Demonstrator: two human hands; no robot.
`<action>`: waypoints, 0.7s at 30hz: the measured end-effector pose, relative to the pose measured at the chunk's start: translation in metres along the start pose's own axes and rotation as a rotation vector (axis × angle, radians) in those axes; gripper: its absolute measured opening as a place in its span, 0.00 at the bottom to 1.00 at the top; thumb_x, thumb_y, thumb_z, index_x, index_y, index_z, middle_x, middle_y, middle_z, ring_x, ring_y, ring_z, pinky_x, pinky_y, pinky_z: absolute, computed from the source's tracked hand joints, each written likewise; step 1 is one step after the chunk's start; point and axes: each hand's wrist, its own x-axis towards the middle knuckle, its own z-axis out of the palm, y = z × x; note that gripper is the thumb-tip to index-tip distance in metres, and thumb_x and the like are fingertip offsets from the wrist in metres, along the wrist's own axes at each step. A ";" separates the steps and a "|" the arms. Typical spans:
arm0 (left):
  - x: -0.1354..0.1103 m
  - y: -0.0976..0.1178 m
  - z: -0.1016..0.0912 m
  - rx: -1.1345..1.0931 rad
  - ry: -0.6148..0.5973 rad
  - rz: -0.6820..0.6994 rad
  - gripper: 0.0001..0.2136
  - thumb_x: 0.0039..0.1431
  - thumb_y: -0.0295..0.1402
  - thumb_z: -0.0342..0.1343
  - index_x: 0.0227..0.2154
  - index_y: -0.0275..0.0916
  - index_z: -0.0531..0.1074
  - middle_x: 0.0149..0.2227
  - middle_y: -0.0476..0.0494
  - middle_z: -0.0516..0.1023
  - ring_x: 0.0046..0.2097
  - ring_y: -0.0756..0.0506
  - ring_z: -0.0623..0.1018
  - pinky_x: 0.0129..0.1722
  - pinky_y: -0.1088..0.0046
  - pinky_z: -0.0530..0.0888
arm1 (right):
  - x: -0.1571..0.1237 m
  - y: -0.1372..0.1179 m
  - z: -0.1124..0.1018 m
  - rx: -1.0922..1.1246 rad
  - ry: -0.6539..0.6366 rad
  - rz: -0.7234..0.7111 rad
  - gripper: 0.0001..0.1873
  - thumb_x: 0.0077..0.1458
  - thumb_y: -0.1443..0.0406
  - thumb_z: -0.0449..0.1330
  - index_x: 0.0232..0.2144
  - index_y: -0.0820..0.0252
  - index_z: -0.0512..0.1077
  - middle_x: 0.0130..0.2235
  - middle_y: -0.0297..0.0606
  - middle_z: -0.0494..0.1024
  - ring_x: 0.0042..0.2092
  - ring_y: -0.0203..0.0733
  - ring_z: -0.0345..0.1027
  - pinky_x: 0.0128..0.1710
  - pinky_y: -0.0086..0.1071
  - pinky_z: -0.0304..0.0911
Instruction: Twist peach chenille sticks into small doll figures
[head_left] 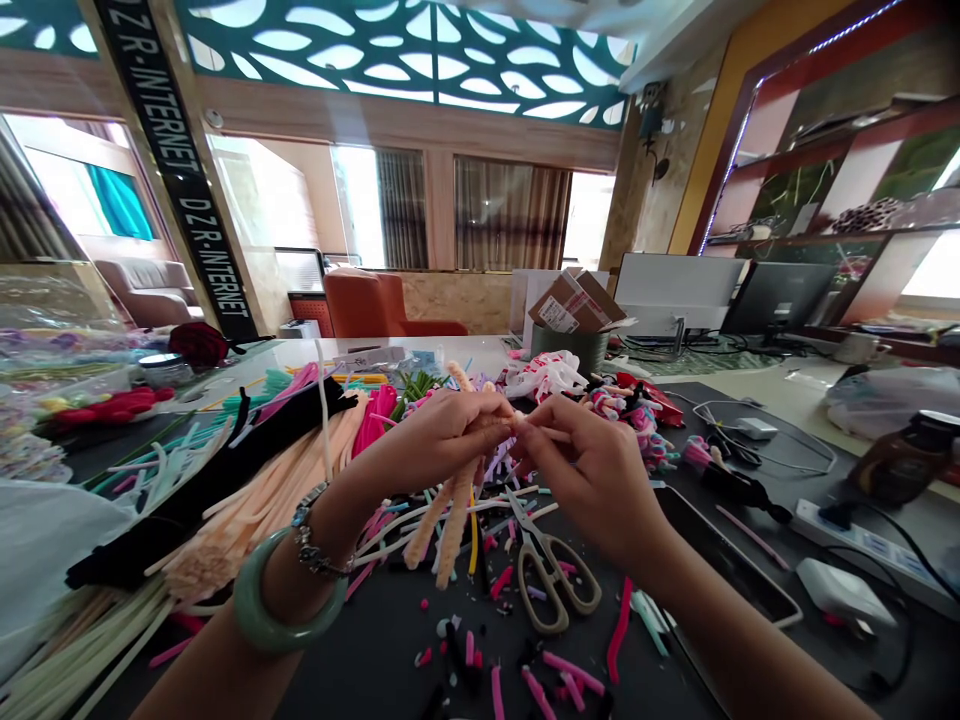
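Peach pipe cleaners [450,520] are gathered between two bare hands above a cluttered black worktable [367,640]. The fingers [472,420] of the left hand [431,440] are closed around the fuzzy stems, while the fingers [544,425] of the right hand [585,480] pinch their upper ends. The hands touch at the fingertips, and two peach strands hang below them. A pale green jade bangle [289,595] and a beaded metal bracelet [321,535] circle the left wrist.

Directly below the hands lie beige-handled scissors [551,585] among short cut pieces of pink and black pipe cleaner [517,665]. To the left, long bundles of peach [255,530] and black pipe cleaners [210,490] lie across the table. Farther left, clear plastic bags [52,320] hold colourful items too blurred to identify.

Beyond the hands, a round dark green tub [570,350] holds a torn cardboard parcel [577,305], with a crumpled white plastic bag [544,375] just beside it. At the right, a brown jar [907,460] with a pale lid stands near a white power strip [855,545]; its contents cannot be made out.
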 end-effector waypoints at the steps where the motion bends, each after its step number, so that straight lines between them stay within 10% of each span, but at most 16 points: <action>1: -0.001 0.001 -0.001 0.012 -0.008 0.002 0.11 0.64 0.38 0.44 0.34 0.37 0.67 0.22 0.51 0.71 0.25 0.51 0.73 0.28 0.78 0.66 | 0.001 0.001 -0.001 0.032 -0.010 0.015 0.09 0.59 0.64 0.52 0.28 0.60 0.67 0.22 0.32 0.74 0.24 0.33 0.67 0.27 0.26 0.57; 21: 0.000 0.005 0.002 0.289 0.229 0.005 0.10 0.63 0.37 0.43 0.32 0.39 0.65 0.23 0.53 0.68 0.27 0.50 0.68 0.28 0.75 0.60 | 0.003 0.002 -0.003 0.248 -0.022 0.053 0.08 0.58 0.63 0.54 0.28 0.60 0.67 0.23 0.34 0.76 0.27 0.36 0.72 0.29 0.28 0.64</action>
